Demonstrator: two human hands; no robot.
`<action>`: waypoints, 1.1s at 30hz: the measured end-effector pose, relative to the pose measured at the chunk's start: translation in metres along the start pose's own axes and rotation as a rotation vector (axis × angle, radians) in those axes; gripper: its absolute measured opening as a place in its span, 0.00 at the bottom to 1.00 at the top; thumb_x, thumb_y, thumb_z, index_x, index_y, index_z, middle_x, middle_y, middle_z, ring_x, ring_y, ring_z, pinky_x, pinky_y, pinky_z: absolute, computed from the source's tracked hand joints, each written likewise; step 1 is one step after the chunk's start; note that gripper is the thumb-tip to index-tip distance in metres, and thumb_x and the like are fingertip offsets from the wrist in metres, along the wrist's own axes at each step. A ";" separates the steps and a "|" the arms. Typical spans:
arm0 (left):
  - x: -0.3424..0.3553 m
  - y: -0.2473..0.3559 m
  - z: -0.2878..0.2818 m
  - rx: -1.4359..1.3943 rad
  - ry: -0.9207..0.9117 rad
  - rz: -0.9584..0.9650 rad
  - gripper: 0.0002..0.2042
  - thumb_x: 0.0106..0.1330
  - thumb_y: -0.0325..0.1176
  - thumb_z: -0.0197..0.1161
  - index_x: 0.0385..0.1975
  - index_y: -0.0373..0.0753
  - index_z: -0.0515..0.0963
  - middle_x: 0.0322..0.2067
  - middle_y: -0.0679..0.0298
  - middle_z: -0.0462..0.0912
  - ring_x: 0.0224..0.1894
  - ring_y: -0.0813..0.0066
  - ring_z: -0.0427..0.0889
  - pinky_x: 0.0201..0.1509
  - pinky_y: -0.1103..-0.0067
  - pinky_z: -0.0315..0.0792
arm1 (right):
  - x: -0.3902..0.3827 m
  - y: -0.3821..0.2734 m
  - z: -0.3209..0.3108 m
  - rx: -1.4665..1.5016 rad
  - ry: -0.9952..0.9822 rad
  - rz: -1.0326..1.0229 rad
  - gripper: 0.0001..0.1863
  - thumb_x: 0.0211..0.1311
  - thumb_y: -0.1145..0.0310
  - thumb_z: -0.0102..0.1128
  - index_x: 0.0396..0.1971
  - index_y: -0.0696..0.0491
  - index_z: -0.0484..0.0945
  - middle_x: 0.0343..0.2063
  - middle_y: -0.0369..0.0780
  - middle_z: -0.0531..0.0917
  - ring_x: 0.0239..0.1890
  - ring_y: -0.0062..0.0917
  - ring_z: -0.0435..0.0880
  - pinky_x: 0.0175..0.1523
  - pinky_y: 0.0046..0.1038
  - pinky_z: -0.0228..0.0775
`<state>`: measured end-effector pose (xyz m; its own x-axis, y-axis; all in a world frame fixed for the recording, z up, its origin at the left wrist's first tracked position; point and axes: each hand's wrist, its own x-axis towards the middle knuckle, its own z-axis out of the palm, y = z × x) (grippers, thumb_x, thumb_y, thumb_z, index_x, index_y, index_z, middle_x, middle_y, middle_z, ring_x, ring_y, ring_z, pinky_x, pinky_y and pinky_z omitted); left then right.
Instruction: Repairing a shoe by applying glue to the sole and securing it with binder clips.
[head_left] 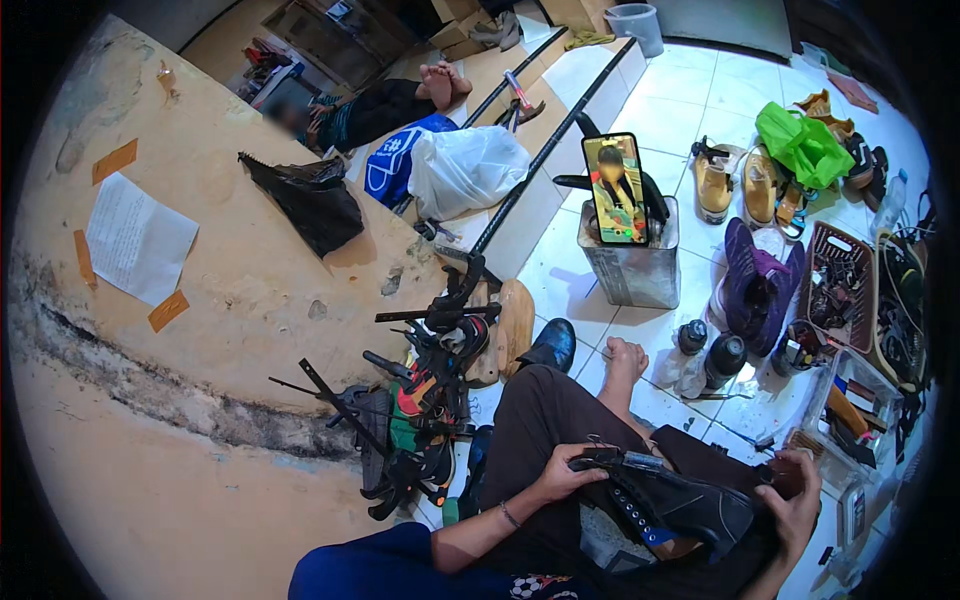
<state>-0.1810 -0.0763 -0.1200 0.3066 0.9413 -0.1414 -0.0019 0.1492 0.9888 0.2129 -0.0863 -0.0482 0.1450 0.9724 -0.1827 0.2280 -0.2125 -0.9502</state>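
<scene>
Across my lap lies a black shoe [690, 502] with a row of metal eyelets and a tan inside showing through its opening. My left hand [572, 474] is closed on one end of the shoe, thumb on top, with a bracelet on the wrist. At the shoe's other end, my right hand [795, 500] has its fingers curled around a small dark piece; whether it is part of the shoe I cannot tell. My bare foot [627, 362] rests on the tiles beyond the shoe.
A phone [616, 190] stands on a metal tin [630, 272]. Purple shoes [760, 285], dark bottles [724, 360], a brown basket [838, 262] and a tool tray [850, 405] are at right. Straps and tools [430, 385] are heaped at left. Another person [385, 110] lies on the raised platform.
</scene>
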 end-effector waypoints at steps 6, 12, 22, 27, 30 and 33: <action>0.002 0.002 0.000 0.036 -0.029 0.061 0.20 0.55 0.25 0.72 0.49 0.29 0.79 0.47 0.57 0.85 0.50 0.73 0.81 0.59 0.76 0.72 | 0.003 0.009 -0.009 0.090 -0.039 0.088 0.31 0.36 0.68 0.78 0.45 0.58 0.76 0.38 0.38 0.81 0.42 0.22 0.80 0.47 0.23 0.70; 0.003 0.007 -0.001 0.126 -0.001 0.043 0.21 0.54 0.28 0.74 0.48 0.29 0.80 0.46 0.57 0.85 0.51 0.71 0.81 0.60 0.73 0.71 | 0.006 0.006 -0.006 0.179 -0.052 0.086 0.31 0.40 0.69 0.76 0.47 0.58 0.74 0.39 0.37 0.80 0.41 0.20 0.78 0.46 0.22 0.68; 0.000 -0.002 0.003 0.014 -0.011 0.026 0.18 0.57 0.29 0.72 0.46 0.28 0.80 0.47 0.56 0.84 0.49 0.73 0.80 0.58 0.76 0.71 | -0.001 -0.017 -0.001 0.022 -0.110 0.108 0.31 0.39 0.71 0.76 0.48 0.57 0.74 0.40 0.37 0.80 0.40 0.19 0.76 0.46 0.21 0.67; 0.001 -0.001 0.003 -0.020 -0.031 0.000 0.19 0.58 0.29 0.72 0.48 0.28 0.80 0.47 0.56 0.84 0.49 0.75 0.80 0.57 0.76 0.71 | 0.002 -0.012 0.004 -0.028 -0.037 0.018 0.30 0.35 0.70 0.78 0.43 0.58 0.76 0.32 0.36 0.82 0.32 0.18 0.77 0.39 0.21 0.69; 0.002 0.000 0.003 0.044 -0.042 0.013 0.19 0.58 0.28 0.72 0.48 0.28 0.80 0.48 0.56 0.83 0.49 0.75 0.80 0.58 0.76 0.71 | 0.003 -0.008 0.004 0.142 -0.026 0.069 0.30 0.35 0.70 0.78 0.43 0.58 0.77 0.34 0.36 0.82 0.35 0.19 0.79 0.42 0.21 0.69; 0.002 -0.001 0.004 -0.036 -0.020 -0.032 0.19 0.58 0.28 0.71 0.48 0.28 0.80 0.47 0.57 0.84 0.48 0.75 0.81 0.57 0.76 0.72 | 0.005 -0.003 0.002 0.102 0.018 0.062 0.30 0.36 0.70 0.78 0.44 0.58 0.76 0.37 0.37 0.82 0.39 0.20 0.79 0.44 0.21 0.68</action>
<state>-0.1766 -0.0753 -0.1206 0.3262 0.9296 -0.1719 -0.0258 0.1905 0.9814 0.2108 -0.0805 -0.0466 0.1728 0.9558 -0.2380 0.1186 -0.2600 -0.9583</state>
